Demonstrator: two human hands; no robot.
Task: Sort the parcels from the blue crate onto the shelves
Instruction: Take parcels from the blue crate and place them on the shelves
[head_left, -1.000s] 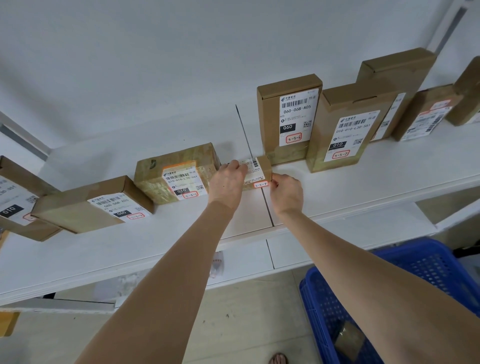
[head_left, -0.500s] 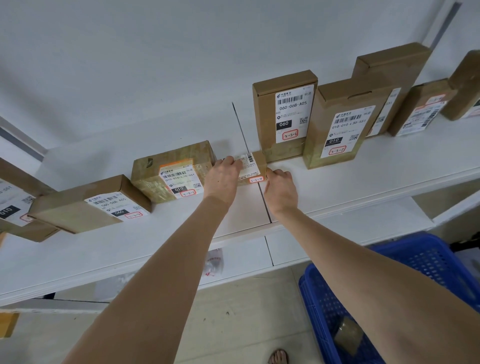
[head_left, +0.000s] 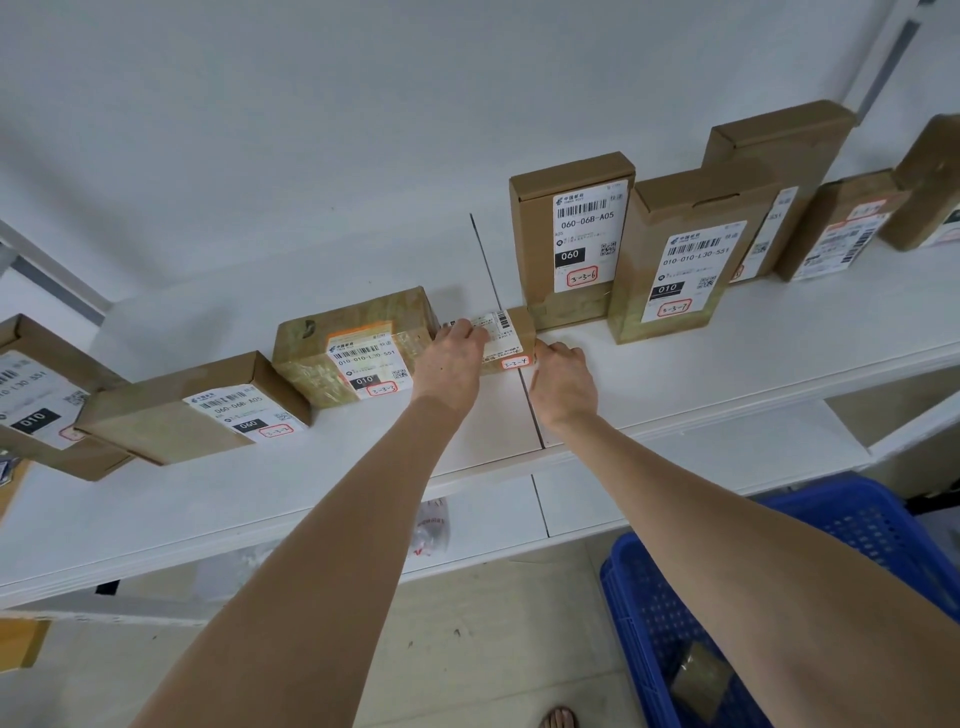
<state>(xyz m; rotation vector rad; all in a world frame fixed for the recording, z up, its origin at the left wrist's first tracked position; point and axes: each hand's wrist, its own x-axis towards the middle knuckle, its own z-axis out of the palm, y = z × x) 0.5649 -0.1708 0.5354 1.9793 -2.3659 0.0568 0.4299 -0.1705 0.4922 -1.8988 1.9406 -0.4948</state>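
Through the head camera I see the small parcel (head_left: 506, 338) lying on the white shelf (head_left: 727, 374), between a flat taped box (head_left: 358, 343) and an upright box (head_left: 569, 239) (label facing me). My left grip (head_left: 452, 358) clasps its left end and my right grip (head_left: 563, 379) pinches its right corner. The blue crate (head_left: 857, 525) sits below, to the right.

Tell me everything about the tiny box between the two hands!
The little box is brown cardboard, low and lying flat on the white shelf, across the seam between two boards. A white label with a barcode covers its top, and a red-edged sticker with handwritten numbers sits at its front. The left hand grips its left end; the right hand holds its front right corner. It lies between a taped parcel and an upright box.
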